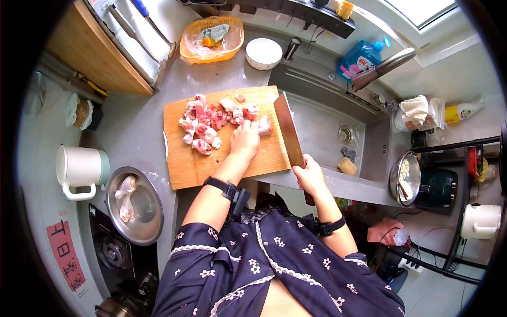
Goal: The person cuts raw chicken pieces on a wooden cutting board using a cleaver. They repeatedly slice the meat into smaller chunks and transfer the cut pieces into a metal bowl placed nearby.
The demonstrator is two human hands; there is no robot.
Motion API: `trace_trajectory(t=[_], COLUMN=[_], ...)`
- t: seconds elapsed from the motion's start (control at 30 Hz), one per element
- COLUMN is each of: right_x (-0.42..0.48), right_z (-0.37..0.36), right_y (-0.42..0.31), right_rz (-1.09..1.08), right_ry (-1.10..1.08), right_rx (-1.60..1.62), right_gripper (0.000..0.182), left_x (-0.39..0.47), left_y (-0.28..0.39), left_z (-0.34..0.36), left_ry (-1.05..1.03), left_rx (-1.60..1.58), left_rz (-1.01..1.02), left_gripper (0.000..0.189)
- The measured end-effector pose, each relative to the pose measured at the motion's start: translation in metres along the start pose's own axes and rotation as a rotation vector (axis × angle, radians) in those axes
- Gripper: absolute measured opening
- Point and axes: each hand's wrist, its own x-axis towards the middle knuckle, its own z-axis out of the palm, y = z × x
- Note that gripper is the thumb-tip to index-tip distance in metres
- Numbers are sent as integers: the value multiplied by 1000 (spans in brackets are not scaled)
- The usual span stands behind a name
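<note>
My left hand (244, 140) is over the wooden cutting board (198, 170), fingers curled down against chopped raw meat. A pale chunk of raw chicken (265, 125) lies right beside its thumb side; whether the fingers grip a piece is hidden. Left of the hand, a heap of raw meat pieces (202, 123) with bone covers the board's upper left. A cleaver (288, 128) is in my right hand (311, 176), fist closed round the handle. Its broad blade stands along the board's right edge, next to the sink.
A steel bowl (148, 214) with two chicken drumsticks (126, 200) sits at left, near a white jug (75, 168) and gas stove (113, 253). Behind the board are an orange basket (186, 49) and white bowl (263, 53). The sink (317, 115) and faucet (380, 71) lie right.
</note>
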Motion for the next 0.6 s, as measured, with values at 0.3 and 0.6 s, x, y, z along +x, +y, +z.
trace_trajectory(t=[0.3,0.6], right_x=[-7,-6], right_z=[8,17], right_y=[1,0], right_rz=[-51,-40], right_ry=[6,-70], right_rx=[-124,97], right_gripper=[26,15], left_x=[-16,-77], left_y=[-37,-96], left_z=[6,-88], left_ry=[78,362], left_rx=[-243,-488], left_rz=[124,-8], left_gripper=[20,54])
